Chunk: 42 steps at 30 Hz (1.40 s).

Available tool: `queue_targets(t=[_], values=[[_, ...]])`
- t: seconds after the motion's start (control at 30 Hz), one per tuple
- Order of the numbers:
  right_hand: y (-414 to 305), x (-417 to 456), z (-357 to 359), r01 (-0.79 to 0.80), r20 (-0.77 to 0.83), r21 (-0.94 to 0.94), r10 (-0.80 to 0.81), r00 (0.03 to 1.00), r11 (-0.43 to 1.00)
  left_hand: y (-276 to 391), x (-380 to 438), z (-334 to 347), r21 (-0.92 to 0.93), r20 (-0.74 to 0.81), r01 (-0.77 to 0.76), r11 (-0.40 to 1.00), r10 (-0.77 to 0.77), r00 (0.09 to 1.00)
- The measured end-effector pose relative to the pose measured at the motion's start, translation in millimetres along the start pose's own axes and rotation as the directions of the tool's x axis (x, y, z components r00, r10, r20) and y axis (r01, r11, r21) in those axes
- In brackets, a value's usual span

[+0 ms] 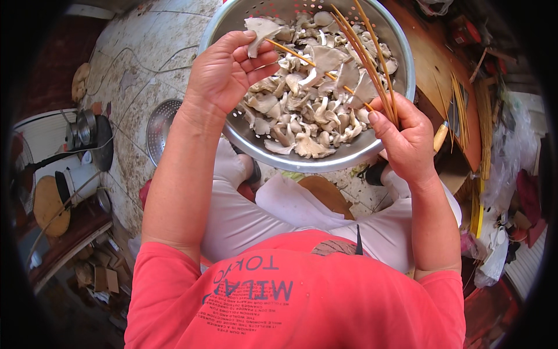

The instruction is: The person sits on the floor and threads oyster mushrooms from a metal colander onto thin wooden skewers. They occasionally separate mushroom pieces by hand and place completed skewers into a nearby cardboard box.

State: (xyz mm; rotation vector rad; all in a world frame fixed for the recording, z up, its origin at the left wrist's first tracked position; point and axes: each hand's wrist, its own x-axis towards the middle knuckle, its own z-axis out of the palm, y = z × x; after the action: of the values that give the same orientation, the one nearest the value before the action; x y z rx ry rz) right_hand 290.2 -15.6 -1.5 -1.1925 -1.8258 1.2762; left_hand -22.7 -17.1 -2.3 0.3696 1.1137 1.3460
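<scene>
A large metal colander (244, 150) full of torn oyster mushrooms (301, 100) stands in front of me. My left hand (235, 65), palm up over its left side, pinches a flat piece of oyster mushroom (263, 31) between thumb and fingers. Close beside that piece is the tip of a wooden skewer (290, 51), which carries several mushroom pieces (327, 59) along its length. My right hand (403, 131) holds the skewer's other end at the colander's right rim, together with several bare wooden skewers (364, 56) that point up and away.
A smaller perforated metal bowl (162, 126) is on the tiled floor at left. On the right, a wooden surface (429, 65) bears more skewers (460, 113) and a wooden handle (440, 136). A white cloth (287, 198) lies between my legs, near a round wooden board (324, 192).
</scene>
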Motion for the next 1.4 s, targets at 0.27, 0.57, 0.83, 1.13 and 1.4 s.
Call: queue_targets(t=[0.27,0.57,0.83,1.13,1.4], values=[[-0.4,-2.0,0.2,-0.026,0.004,-0.01,0.026,1.0,1.0,1.9,-3.0,0.6,0.133,0.092,0.038,0.99,-0.051,0.994],[1.6,-3.6,1.0,-0.038,0.03,0.025,0.038,0.999,0.999,-12.1,-15.9,22.0,0.249,0.083,0.149,0.957,-0.174,0.981],[0.7,-2.2,4.6,-0.034,0.032,0.007,0.034,0.999,0.999,-26.1,-17.4,25.3,0.24,0.09,0.164,0.957,-0.19,0.978],[4.1,5.5,1.6,-0.035,-0.039,0.08,0.038,0.999,0.996,-0.4,-12.8,14.6,0.567,-0.01,-0.069,0.821,0.091,0.996],[5.3,2.9,-0.3,-0.02,-0.028,0.039,0.021,0.999,0.999,-0.9,-4.3,-8.5,0.986,0.157,-0.144,-0.079,0.19,0.969]])
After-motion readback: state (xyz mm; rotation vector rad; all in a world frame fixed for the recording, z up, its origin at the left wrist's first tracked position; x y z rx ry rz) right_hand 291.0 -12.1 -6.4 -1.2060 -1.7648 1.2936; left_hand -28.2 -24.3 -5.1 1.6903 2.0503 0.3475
